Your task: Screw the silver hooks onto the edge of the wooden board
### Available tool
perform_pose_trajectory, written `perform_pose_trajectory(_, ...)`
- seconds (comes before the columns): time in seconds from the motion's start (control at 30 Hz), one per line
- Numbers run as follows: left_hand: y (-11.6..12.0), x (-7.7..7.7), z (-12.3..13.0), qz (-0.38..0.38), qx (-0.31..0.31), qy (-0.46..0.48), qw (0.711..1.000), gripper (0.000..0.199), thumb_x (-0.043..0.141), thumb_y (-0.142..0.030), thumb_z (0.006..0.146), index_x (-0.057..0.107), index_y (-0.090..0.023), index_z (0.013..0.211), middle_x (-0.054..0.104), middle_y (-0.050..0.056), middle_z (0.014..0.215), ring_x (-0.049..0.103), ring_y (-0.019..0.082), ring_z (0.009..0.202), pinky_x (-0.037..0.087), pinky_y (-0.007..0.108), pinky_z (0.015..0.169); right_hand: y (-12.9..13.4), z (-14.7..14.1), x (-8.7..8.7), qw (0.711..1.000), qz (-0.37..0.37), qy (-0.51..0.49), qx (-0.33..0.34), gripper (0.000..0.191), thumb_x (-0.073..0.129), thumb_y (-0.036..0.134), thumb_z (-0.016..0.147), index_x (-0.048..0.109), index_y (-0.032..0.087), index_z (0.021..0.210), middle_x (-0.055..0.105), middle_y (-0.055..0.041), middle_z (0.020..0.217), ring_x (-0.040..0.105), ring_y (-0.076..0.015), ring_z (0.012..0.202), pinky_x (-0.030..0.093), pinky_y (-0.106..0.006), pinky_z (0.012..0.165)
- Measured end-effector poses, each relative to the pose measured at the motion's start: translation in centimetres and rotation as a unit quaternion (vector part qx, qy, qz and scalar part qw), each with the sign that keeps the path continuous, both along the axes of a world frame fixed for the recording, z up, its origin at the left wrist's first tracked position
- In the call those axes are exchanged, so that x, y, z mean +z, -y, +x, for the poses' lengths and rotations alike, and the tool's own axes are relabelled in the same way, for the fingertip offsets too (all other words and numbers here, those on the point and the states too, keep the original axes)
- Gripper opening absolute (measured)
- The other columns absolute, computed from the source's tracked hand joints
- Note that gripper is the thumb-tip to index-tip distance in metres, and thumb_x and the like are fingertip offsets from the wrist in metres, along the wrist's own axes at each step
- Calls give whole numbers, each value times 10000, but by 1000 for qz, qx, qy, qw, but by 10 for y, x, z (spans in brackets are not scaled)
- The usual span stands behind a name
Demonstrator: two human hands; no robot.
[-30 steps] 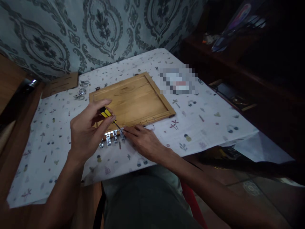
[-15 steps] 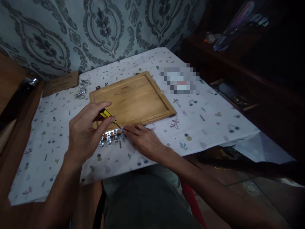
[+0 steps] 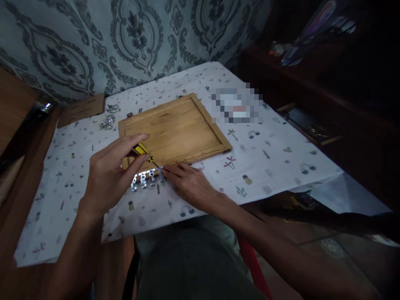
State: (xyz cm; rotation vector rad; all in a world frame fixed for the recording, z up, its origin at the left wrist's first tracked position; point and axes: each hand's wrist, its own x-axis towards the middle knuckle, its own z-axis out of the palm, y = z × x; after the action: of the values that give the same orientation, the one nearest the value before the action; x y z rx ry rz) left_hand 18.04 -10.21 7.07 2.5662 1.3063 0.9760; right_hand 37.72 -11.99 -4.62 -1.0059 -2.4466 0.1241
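My left hand (image 3: 114, 171) is closed on the yellow and black handle of a screwdriver (image 3: 142, 150). The screwdriver slants down to the right, its tip at a metal clip strip (image 3: 143, 179) along the near edge of a framed wooden panel (image 3: 175, 129). Several shiny clips hang from that strip over the tablecloth. The fingertips of my right hand (image 3: 190, 181) press together at the strip's right end, beside the screwdriver tip. Small dark holes or screws dot the panel's near edge to the right of my fingers.
More metal clips (image 3: 109, 120) lie behind the panel on the left, near a piece of brown cardboard (image 3: 83, 110). A blurred-out item (image 3: 236, 106) sits right of the panel on the patterned tablecloth (image 3: 268, 158). An open drawer (image 3: 309, 125) stands beyond the table's right edge.
The screwdriver handle has turned slightly in my left hand. My right hand stays in place at the strip.
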Motion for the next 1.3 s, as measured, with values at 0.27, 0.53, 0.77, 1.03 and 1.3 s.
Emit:
perform_pose_trajectory(0.27,2,0,2,22,17,4,1000,332,644,-274,869,615,-293,1199,699,-9,1067,658,137,792,571,296,749,-1,0,-2,1000,-4,-15,4,408,493,29,855,577,103,1247,611,-102,1299,526,-237,995,491,-374,832)
perform_pose_trajectory(0.53,-6,0,-7,-51,2,55,997,380,674,-294,844,602,-290,1218,693,-13,1045,673,144,873,587,278,778,-1,0,-4,1000,2,-7,1,419,474,27,859,575,105,1259,617,-92,1298,522,-236,1019,489,-361,867)
perform_pose_trajectory(0.77,0,-4,-5,-16,25,42,999,323,670,-277,844,630,-260,1164,685,-1,1071,665,134,822,577,267,731,-1,0,-5,1000,-3,-11,7,417,458,27,866,576,98,1259,611,-100,1305,518,-235,1037,481,-364,890)
perform_pose_trajectory(1.03,-5,4,-9,-43,-3,31,999,341,663,-299,848,635,-298,1188,720,-19,1041,689,153,830,596,295,757,0,0,-1,1000,-9,-8,1,411,469,26,864,586,105,1249,616,-96,1302,524,-235,1004,489,-369,863)
perform_pose_trajectory(1.3,-2,2,-10,-33,6,-1,999,370,634,-293,867,601,-267,1234,703,16,1071,686,159,869,569,290,789,-1,0,-2,1000,-6,-3,-1,427,475,21,848,587,114,1249,622,-82,1295,526,-237,1000,490,-364,848)
